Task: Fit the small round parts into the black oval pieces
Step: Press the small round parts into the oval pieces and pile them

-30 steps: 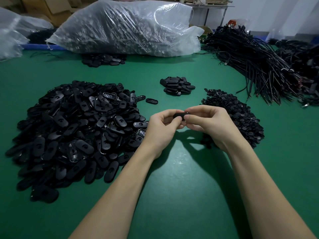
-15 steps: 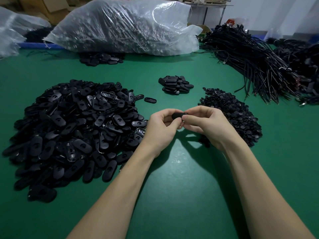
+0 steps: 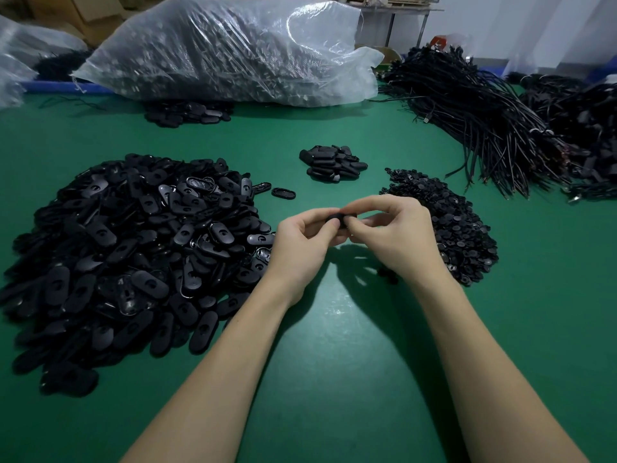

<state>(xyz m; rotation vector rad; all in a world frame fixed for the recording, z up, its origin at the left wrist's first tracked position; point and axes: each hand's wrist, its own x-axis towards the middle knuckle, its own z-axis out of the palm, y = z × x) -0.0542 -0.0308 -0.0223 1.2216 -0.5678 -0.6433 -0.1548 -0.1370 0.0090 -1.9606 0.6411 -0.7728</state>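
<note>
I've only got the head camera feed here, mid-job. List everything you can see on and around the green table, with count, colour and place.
table: one, green, fills the view.
black oval pieces: large heap, too many to count, left.
single oval ring: one, black, beside that heap's far right edge.
small stack of oval pieces: one stack, black, centre, far side of the hands.
small round parts: one heap, black, right, partly behind the right hand.
far oval pieces: small pile, black, in front of the bag.
plastic bag: one, clear, filled, far centre.
cables: bundles, black, far right.
held piece: one, black, pinched between both hands.
left hand: grips it.
right hand: grips it.
</note>
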